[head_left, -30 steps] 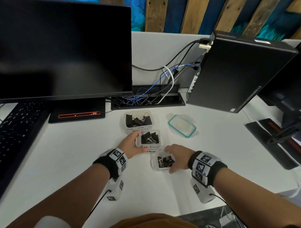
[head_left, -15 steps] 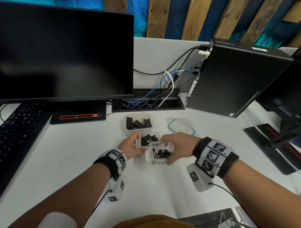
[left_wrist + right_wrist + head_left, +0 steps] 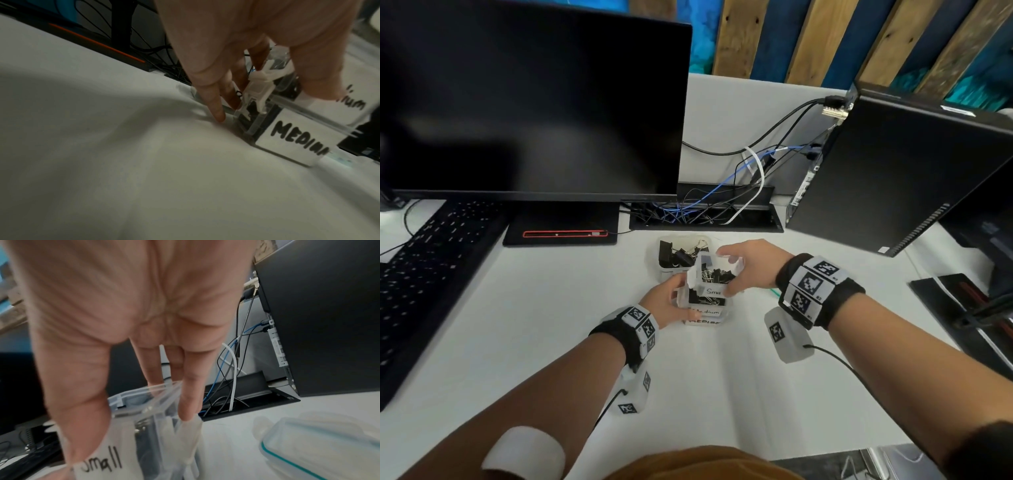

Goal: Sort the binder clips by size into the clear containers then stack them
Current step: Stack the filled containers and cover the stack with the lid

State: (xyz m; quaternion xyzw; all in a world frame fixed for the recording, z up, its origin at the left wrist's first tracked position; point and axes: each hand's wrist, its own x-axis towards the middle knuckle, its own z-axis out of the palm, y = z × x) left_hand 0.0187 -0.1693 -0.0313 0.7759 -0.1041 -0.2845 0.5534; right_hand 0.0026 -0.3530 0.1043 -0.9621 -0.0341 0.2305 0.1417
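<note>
A black keyboard (image 3: 421,274) lies at the far left of the head view, beside a dark monitor (image 3: 530,99) that fills the upper left above its red-striped stand base (image 3: 561,228). At centre frame, on the white surface (image 3: 517,325), the left hand (image 3: 666,303) holds the left side of the clear container labelled "Medium" (image 3: 705,310), fingers extended down along its wall and latch with a fingertip on the surface, thumb over the front label, as the left wrist view shows (image 3: 292,134). Directly above it, the right hand (image 3: 751,265) grips the clear container labelled "Small" (image 3: 714,274) from above, thumb on the labelled front wall and fingers down the far side; the container sits tilted over the Medium one, and whether the two touch cannot be told. Small black binder clips (image 3: 717,275) fill the Small container, more black clips show in the one below. Just behind them stands a third clear container (image 3: 666,270) with larger black binder clips (image 3: 676,255). In the right wrist view, a teal-rimmed lid (image 3: 320,446) lies on the surface at lower right. A cable tray (image 3: 702,212) with blue, black and white leads runs behind, and a black desktop computer (image 3: 900,171) stands at upper right.
</note>
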